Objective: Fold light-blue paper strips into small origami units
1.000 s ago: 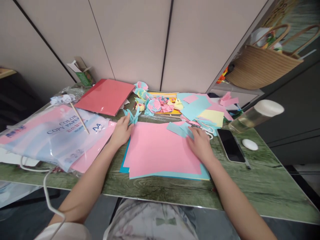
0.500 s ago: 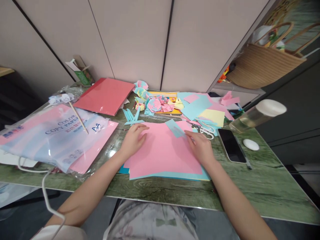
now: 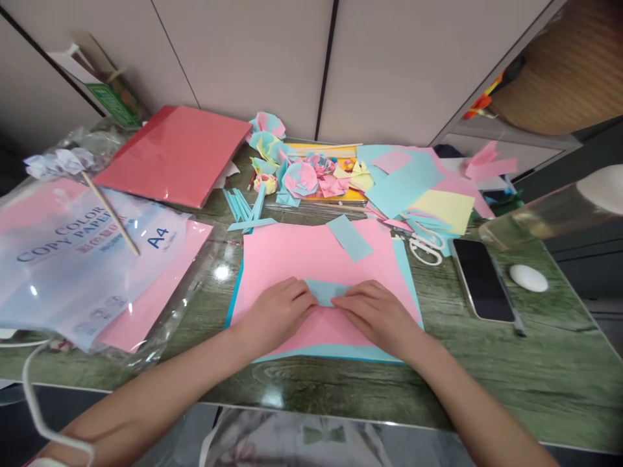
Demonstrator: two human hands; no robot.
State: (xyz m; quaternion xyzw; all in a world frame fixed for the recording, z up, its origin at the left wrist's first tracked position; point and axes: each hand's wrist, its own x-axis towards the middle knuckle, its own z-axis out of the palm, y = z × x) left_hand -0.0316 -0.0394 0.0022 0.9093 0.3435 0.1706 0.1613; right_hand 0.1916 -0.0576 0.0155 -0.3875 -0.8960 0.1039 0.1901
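Note:
Between my two hands a light blue paper strip (image 3: 325, 292) lies across the pink paper sheet (image 3: 287, 250). My left hand (image 3: 280, 311) pinches the strip's left end, fingers together. At the other end my right hand (image 3: 374, 314) has its fingertips closed on the strip's lower edge. Just beyond them a second light blue paper piece (image 3: 349, 237) rests at a slant on the pink sheet. Under the pink sheet, blue sheets show at the sides and front. Several narrow blue strips (image 3: 244, 206) are piled past the left corner.
Folded paper flowers (image 3: 300, 178) and cut paper (image 3: 409, 185) fill the back. White-handled scissors (image 3: 426, 248), a phone (image 3: 483, 279), a white oval object (image 3: 529, 278) and a bottle (image 3: 535, 217) stand or lie right. A copy paper pack (image 3: 92, 259) and red folder (image 3: 182, 155) lie left.
Both hands have come together over the middle of the pink sheet, now with a blue strip between them. One blue piece stays near the sheet's far edge. The view has moved closer.

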